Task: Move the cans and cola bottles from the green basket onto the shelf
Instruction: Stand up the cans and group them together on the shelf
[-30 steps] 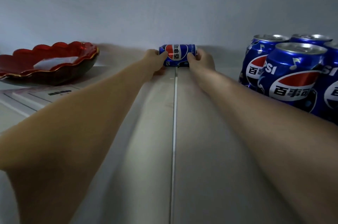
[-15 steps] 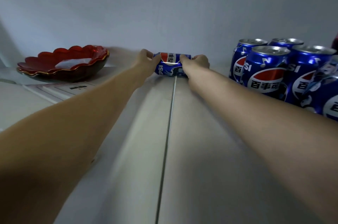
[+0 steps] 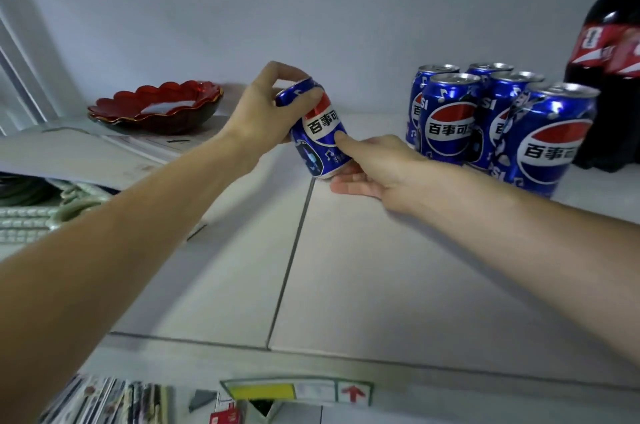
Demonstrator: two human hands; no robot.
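Note:
A blue Pepsi can (image 3: pixel 320 133) is tilted, its top leaning left, its base close to the white shelf (image 3: pixel 381 268). My left hand (image 3: pixel 263 112) grips its upper end with curled fingers. My right hand (image 3: pixel 370 167) holds the lower end, thumb on the label and fingers under the base. To the right, several upright Pepsi cans (image 3: pixel 450 115) stand in a cluster on the shelf. Behind them at the far right stand dark cola bottles (image 3: pixel 609 77) with red labels. The green basket is out of sight.
A red scalloped bowl (image 3: pixel 156 105) sits at the back left on flat papers. A grey wall closes the back of the shelf. Below the shelf's front edge are printed items and a red arrow label (image 3: pixel 353 392). Pale woven things lie at the lower left.
The can lay on its side at the back of the shelf, held at both ends. Now both hands have drawn it forward and tipped it nearly upright. The camera has pulled back.

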